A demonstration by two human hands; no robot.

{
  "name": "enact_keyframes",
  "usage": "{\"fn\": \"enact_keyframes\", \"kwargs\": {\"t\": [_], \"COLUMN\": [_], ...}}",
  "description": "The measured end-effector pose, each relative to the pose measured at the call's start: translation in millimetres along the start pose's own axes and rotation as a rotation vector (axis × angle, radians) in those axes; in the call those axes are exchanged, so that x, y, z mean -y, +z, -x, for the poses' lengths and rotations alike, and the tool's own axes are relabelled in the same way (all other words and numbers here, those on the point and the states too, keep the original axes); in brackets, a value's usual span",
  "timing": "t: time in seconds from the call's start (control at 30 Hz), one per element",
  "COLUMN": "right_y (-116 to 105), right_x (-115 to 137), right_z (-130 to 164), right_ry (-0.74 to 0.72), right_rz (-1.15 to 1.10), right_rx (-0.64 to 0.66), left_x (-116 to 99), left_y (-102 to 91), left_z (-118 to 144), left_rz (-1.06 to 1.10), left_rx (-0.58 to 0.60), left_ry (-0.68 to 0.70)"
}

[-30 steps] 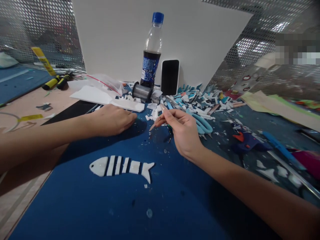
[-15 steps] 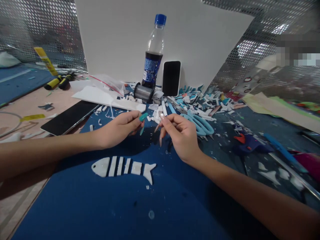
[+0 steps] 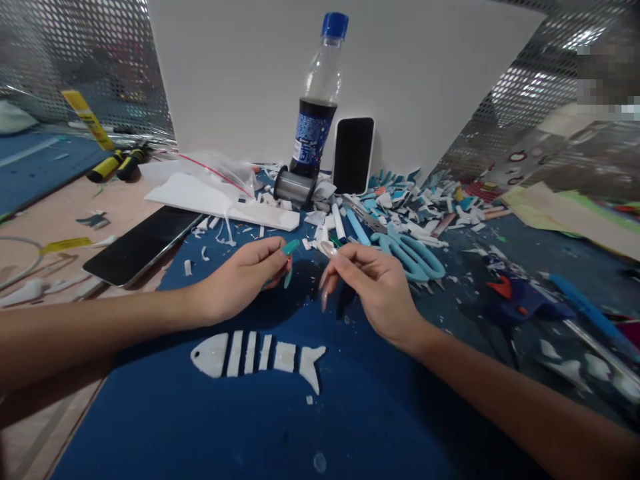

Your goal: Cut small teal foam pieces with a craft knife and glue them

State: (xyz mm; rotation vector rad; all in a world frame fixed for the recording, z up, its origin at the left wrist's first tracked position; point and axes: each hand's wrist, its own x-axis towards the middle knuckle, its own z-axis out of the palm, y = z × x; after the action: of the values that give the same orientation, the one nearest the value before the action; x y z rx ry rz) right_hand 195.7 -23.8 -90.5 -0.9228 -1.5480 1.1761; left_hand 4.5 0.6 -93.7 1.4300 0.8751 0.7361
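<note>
Above the blue mat [image 3: 210, 433], my left hand [image 3: 250, 277] is closed in a pinch, thumb against the fingers. Facing it across a small gap is my right hand [image 3: 383, 293], also pinching with thumb and index finger. Whatever thin thing the fingertips may hold is too small to make out. Below them lies a white fish [image 3: 212, 355] cut into several separate pieces, with a dark hole for an eye at the left and a forked tail at the right. Light-blue-handled scissors [image 3: 415, 257] lie just beyond my right hand.
A cola bottle [image 3: 315, 130], a spool of clear line [image 3: 295, 187] and an upright phone [image 3: 353, 155] stand behind a heap of white and blue scraps. Another phone [image 3: 140, 247] lies at left. A blue glue gun [image 3: 525, 300] lies at right, near paper sheets [image 3: 565, 217].
The view has shifted, so everything appears slightly lower and further right. Both hands keep their pinched pose above the fish, which lies in the same arrangement.
</note>
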Motion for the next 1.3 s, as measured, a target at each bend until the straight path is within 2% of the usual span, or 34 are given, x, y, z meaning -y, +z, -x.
{"fn": "enact_keyframes", "kwargs": {"t": [0.13,0.27,0.47,0.77,1.3], "right_y": [5,9,10,12,13], "right_x": [7,9,7,10,10], "right_z": [6,10,15,16,14], "right_ry": [-0.064,-0.088,-0.241,-0.244,-0.251], "right_rz": [0.211,0.276,0.376,0.529,0.547], "right_rx": [0.016,0.012,-0.003,0.008,0.011], "left_x": [-1,-2,-2,-3,-4], "left_y": [0.1,0.8,0.3,-1.0,-1.2], "left_z": [1,4,6,8,7], "left_rz": [0.032,0.019,0.026,-0.067,-0.129], "left_rx": [0.041,0.099,0.134,0.145,0.134], "left_ry": [-0.02,-0.039,-0.057,-0.06,-0.015]}}
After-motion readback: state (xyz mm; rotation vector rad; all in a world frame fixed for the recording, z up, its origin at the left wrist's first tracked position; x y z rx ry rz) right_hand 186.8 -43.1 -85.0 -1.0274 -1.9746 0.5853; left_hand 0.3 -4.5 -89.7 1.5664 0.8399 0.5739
